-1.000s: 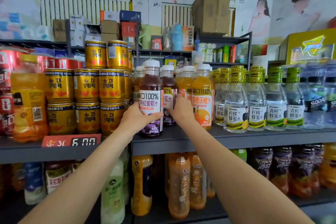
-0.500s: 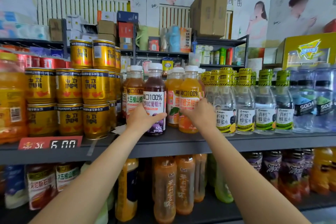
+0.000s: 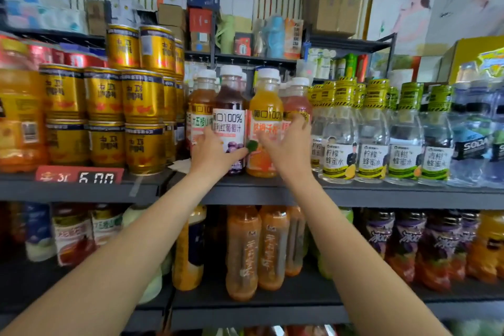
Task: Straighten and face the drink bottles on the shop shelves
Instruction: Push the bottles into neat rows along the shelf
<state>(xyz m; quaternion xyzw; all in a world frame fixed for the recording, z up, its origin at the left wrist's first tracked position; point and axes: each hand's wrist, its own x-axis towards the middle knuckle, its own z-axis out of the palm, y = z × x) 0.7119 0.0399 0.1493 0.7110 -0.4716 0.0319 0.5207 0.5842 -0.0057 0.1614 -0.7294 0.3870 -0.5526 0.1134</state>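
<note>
The right hand (image 3: 289, 144) has shifted from the orange bottle (image 3: 263, 128), apparently toward the pink bottle (image 3: 298, 106).

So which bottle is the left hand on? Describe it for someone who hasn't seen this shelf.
Find the stacked gold cans on the upper grey shelf; white-capped juice bottles stand just right of them. The left hand holds the second one, the dark purple juice bottle. Its neighbours are amber and orange.
</note>
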